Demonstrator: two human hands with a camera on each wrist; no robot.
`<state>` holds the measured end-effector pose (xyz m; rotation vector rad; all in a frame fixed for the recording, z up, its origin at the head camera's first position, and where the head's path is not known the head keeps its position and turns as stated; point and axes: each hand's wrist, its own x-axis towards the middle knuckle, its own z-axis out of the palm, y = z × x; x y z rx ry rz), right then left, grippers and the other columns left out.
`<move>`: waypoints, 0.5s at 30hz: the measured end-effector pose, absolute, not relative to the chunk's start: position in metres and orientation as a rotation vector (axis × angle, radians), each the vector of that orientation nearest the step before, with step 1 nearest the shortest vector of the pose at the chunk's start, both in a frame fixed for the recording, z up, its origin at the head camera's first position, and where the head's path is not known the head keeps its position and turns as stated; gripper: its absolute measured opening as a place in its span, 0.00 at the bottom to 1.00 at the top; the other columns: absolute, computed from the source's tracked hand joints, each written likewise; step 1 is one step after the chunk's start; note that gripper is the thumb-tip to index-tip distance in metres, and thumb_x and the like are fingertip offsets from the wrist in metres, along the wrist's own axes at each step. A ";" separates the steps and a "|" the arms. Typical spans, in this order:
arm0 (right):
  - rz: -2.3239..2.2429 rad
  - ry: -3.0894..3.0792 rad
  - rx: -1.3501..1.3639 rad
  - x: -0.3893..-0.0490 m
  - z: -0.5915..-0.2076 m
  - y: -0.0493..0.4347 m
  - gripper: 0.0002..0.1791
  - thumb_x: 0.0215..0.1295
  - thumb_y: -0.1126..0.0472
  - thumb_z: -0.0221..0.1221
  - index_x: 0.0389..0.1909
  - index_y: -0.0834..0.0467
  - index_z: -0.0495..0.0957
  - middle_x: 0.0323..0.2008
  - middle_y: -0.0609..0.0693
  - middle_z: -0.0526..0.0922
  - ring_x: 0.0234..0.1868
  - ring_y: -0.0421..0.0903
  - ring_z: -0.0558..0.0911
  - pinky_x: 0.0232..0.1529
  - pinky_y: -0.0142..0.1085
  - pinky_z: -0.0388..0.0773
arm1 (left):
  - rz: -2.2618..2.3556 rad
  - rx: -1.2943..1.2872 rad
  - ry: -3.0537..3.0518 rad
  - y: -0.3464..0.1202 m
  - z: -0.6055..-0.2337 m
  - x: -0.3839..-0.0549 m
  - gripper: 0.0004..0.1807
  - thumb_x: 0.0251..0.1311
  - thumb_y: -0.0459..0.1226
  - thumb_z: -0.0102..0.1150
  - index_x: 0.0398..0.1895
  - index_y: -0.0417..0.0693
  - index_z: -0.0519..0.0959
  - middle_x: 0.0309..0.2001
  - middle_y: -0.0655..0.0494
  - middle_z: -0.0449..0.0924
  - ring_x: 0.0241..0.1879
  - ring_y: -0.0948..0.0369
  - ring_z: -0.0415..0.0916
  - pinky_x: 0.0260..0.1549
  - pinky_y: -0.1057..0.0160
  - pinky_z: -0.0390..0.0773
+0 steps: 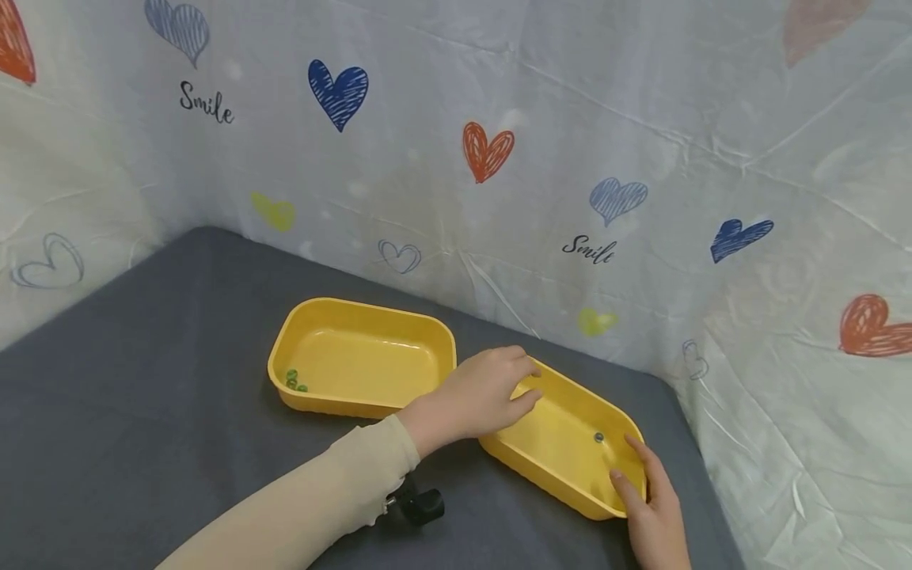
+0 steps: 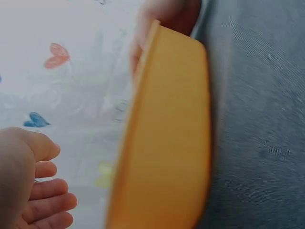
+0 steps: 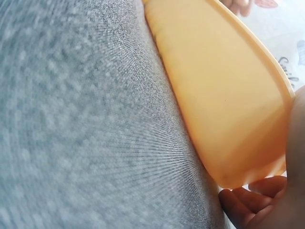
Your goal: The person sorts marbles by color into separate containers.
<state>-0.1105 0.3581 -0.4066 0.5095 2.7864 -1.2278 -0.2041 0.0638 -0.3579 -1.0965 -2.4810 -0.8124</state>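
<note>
My left hand (image 1: 492, 392) hovers over the left end of the right-hand yellow tray (image 1: 549, 479), its fingers loosely bent. Nothing shows between those fingers in the left wrist view, where the hand (image 2: 33, 181) is beside the tray's wall. One small blue marble (image 1: 598, 437) lies toward the right end inside this tray. My right hand (image 1: 657, 503) grips that end, with the thumb over the rim; in the right wrist view its fingers (image 3: 248, 202) curl under the tray's end. Small green marbles (image 1: 292, 374) sit together in the left corner of another yellow tray (image 1: 356, 409).
The two trays stand side by side on a dark grey cloth-covered table (image 1: 142, 396). A black clamp-like piece (image 1: 420, 505) shows under my left sleeve (image 1: 321, 491). Behind the table hangs a white curtain (image 1: 427, 95) printed with hearts.
</note>
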 end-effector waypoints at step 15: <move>-0.950 3.064 0.219 -0.114 -0.376 0.361 0.44 0.72 0.30 0.43 0.80 0.50 0.48 0.78 0.63 0.39 0.76 0.66 0.42 0.64 0.69 0.50 | -0.791 -0.932 -2.493 0.020 -0.337 -0.212 0.18 0.69 0.48 0.57 0.54 0.48 0.81 0.49 0.56 0.80 0.48 0.60 0.78 0.51 0.59 0.76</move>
